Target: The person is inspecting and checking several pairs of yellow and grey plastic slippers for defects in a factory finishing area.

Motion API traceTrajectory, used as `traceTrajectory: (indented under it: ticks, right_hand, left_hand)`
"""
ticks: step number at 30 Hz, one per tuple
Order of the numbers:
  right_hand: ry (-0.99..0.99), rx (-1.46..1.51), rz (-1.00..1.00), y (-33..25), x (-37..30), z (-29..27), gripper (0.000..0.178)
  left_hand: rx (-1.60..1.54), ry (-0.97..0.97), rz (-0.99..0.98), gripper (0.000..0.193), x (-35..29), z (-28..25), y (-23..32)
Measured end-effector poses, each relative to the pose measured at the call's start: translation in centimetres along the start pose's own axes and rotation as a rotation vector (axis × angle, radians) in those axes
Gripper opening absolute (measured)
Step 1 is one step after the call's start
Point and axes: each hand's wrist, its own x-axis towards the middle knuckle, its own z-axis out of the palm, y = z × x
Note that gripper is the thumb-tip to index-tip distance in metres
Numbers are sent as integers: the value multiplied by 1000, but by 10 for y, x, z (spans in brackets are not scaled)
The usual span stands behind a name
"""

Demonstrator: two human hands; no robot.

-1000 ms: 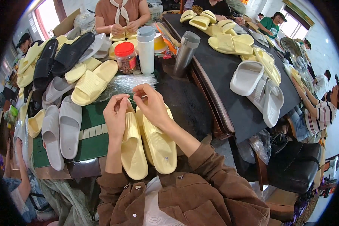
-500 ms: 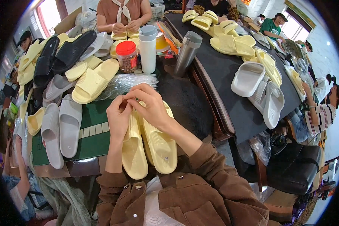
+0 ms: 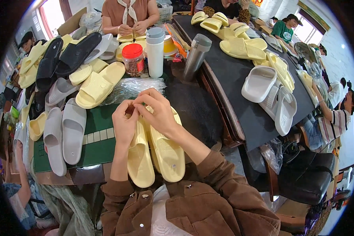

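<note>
A pair of pale yellow slide slippers lies side by side before me, the left slipper (image 3: 141, 167) and the right slipper (image 3: 170, 157) with heels toward me. Over their toe ends my left hand (image 3: 124, 122) and my right hand (image 3: 159, 114) meet, thumbs and forefingers pinched together. What the fingertips hold is too small or hidden to make out. Just beyond my hands lies a bundle of clear plastic strands (image 3: 139, 87). Left of them is a yellow slipper (image 3: 96, 88), and nearer me two grey slippers (image 3: 73, 129) rest on the green mat (image 3: 96, 151).
Beyond the strands stand a red-lidded jar (image 3: 133, 63), a white bottle (image 3: 155, 57) and a steel flask (image 3: 195, 57). Black slippers (image 3: 76, 55) top a pile at left. More slippers lie on the black table (image 3: 232, 86) at right. A co-worker (image 3: 130, 17) sits opposite.
My hands stay pinched together over the slippers, with only a slight shift of the fingers. The whole view has moved very little.
</note>
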Motion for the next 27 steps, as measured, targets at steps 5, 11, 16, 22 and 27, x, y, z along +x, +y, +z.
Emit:
traceTrajectory:
  ticks: [5, 11, 16, 22, 27]
  right_hand:
    - [2, 17, -99, -5, 2, -2, 12]
    - [62, 4, 18, -1, 0, 0, 13]
    - [57, 24, 24, -4, -1, 1, 12]
    - [85, 129, 114, -4, -3, 2, 8]
    - [81, 123, 131, -1, -2, 2, 7]
  left_hand:
    - [26, -27, -22, 9, -1, 0, 1]
    - [43, -29, 26, 6, 0, 0, 7]
    - [14, 20, 48, 5, -2, 0, 3]
    - [-13, 44, 66, 5, -1, 2, 3]
    - [-4, -13, 20, 4, 1, 1, 2]
